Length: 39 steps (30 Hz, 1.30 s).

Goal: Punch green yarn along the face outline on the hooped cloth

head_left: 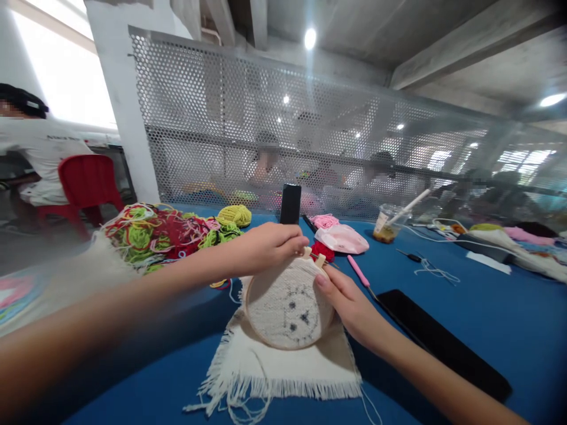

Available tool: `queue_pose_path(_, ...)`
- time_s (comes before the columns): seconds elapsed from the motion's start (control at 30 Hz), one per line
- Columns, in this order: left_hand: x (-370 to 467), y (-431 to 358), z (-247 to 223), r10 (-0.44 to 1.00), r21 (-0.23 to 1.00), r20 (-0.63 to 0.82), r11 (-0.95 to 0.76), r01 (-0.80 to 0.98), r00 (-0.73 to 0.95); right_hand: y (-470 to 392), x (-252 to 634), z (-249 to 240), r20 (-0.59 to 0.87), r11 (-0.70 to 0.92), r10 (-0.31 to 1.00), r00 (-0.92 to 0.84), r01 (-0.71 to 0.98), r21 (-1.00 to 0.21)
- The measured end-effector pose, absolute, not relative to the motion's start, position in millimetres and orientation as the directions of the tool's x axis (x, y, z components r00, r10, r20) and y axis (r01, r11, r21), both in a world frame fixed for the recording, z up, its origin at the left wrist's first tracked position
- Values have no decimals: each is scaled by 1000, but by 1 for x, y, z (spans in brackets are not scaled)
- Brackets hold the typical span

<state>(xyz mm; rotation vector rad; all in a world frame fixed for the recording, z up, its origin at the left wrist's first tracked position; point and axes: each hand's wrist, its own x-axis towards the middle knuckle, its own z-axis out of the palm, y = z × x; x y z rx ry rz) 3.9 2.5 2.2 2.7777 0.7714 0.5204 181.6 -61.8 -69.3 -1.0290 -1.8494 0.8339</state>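
Observation:
A round embroidery hoop [253,328] stands tilted on the table, stretching white cloth [270,292] marked with a dark dotted animal face. The cloth's fringed lower part [292,372] spreads out below it on the blue surface. My right hand [343,295] grips the hoop's upper right edge, thumb on the front. At the top, my left hand [281,243] has its fingers closed by the hoop's clamp [306,252], where a metal screw shows; its fingertips are partly hidden. Loose white threads trail from the fringe.
Tangled coloured yarn [170,236] lies at left, near a yellow yarn ball [234,216]. Behind the hoop stands a black phone [290,203]. On the right are a pink-handled tool [358,270], a long black object [443,342] and a drink cup [386,225]. A perforated metal screen [248,112] stands behind.

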Motion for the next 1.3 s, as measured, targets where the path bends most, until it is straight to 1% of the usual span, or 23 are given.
queue_pose_path(0.1, 5, 1, 3, 459, 169, 318, -889, 426, 830, -63, 182, -68, 346, 445, 885, -312, 346, -826)
queue_pose_path(0.17, 5, -2, 3, 416, 125, 365, -909, 399, 833, -65, 183, -67, 344, 447, 883, -319, 350, -823)
queue_pose_path(0.23, 4, -4, 4, 412, 149, 374, -911, 385, 830, -66, 184, -67, 344, 450, 882, -322, 357, -819)
queue_pose_path(0.27, 4, -5, 5, 430, 190, 358, -902, 387, 829, -66, 184, -66, 343, 448, 883, -319, 364, -816)
queue_pose_path(0.33, 3, -4, 7, 491, 294, 292, -863, 411, 821, -66, 183, -66, 339, 442, 889, -307, 383, -811)
queue_pose_path(0.37, 2, -3, 8, 519, 329, 262, -841, 431, 814, -66, 183, -66, 341, 442, 890, -304, 390, -808)
queue_pose_path(0.4, 2, -2, 9, 539, 338, 246, -827, 450, 806, -66, 182, -66, 343, 445, 888, -305, 389, -807)
queue_pose_path(0.47, 2, -1, 11, 547, 298, 244, -828, 474, 801, -66, 181, -66, 352, 456, 881, -316, 370, -810)
queue_pose_path(0.57, 2, -3, 12, 500, 209, 276, -865, 456, 821, -65, 179, -66, 353, 457, 878, -323, 344, -821)
queue_pose_path(0.67, 2, -6, 9, 446, 107, 349, -893, 437, 825, -63, 180, -67, 353, 455, 876, -329, 322, -830)
queue_pose_path(0.73, 4, -6, 6, 422, 63, 399, -898, 435, 814, -62, 181, -67, 360, 459, 873, -329, 307, -833)
queue_pose_path(0.8, 5, -4, 4, 433, 68, 394, -893, 444, 811, -62, 181, -67, 362, 459, 875, -322, 317, -830)
queue_pose_path(0.87, 6, -2, 3, 454, 79, 350, -886, 458, 819, -64, 180, -67, 356, 455, 879, -318, 336, -825)
queue_pose_path(0.93, 6, -2, 4, 442, 52, 331, -891, 452, 833, -67, 180, -67, 361, 461, 875, -323, 330, -824)
queue_pose_path(1.0, 6, -3, 6, 416, 31, 349, -901, 433, 840, -67, 183, -67, 352, 457, 869, -348, 289, -841)
queue_pose_path(1.03, 5, -4, 7, 412, 38, 348, -903, 427, 842, -64, 186, -66, 337, 447, 866, -369, 270, -853)
queue_pose_path(1.1, 2, -5, 9, 436, 100, 315, -898, 428, 843, -48, 195, -63, 280, 407, 877, -391, 292, -865)
queue_pose_path(1.13, 0, -5, 10, 456, 145, 292, -890, 432, 841, -34, 200, -61, 255, 380, 901, -351, 357, -853)
queue_pose_path(1.17, -1, -5, 12, 470, 187, 271, -882, 433, 840, -16, 204, -58, 245, 340, 936, -253, 468, -816)
queue_pose_path(1.2, -3, -4, 12, 478, 221, 256, -875, 431, 840, 5, 207, -56, 256, 312, 950, -180, 519, -796)
queue_pose_path(1.23, -4, -4, 13, 481, 243, 245, -871, 427, 842, 28, 209, -54, 268, 289, 956, -122, 559, -777)
queue_pose_path(1.3, -7, -4, 15, 474, 250, 240, -874, 418, 847, 75, 205, -52, 306, 225, 952, 12, 649, -726)
